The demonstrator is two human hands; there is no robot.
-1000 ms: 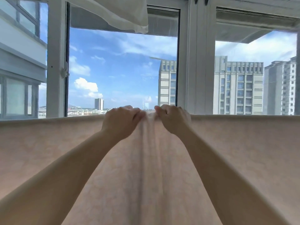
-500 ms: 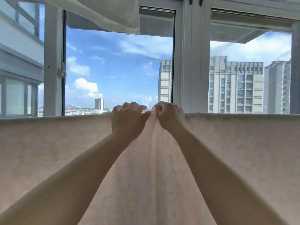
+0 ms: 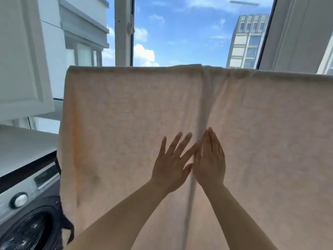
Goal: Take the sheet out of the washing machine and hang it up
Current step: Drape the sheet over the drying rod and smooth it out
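Observation:
A pale peach sheet (image 3: 126, 109) hangs spread out in front of the window, its top edge folded over a line or rail that it hides. A vertical fold runs down its middle. My left hand (image 3: 172, 162) lies flat on the cloth just left of that fold, fingers spread. Right of the fold, my right hand (image 3: 210, 159) presses flat with straight fingers held together. Neither hand grips anything. The washing machine (image 3: 27, 210) stands at the lower left, its dark round door partly behind the sheet's left edge.
A white countertop (image 3: 23, 143) runs above the machine at the left, with a white cabinet door (image 3: 19, 56) over it. Behind the sheet are white window frames (image 3: 124, 31), blue sky and tall buildings.
Both hands let go of the bunched top edge and dropped lower, now lying flat on the sheet beside its fold. The view swung left and down, bringing the washing machine and the sheet's left edge into sight.

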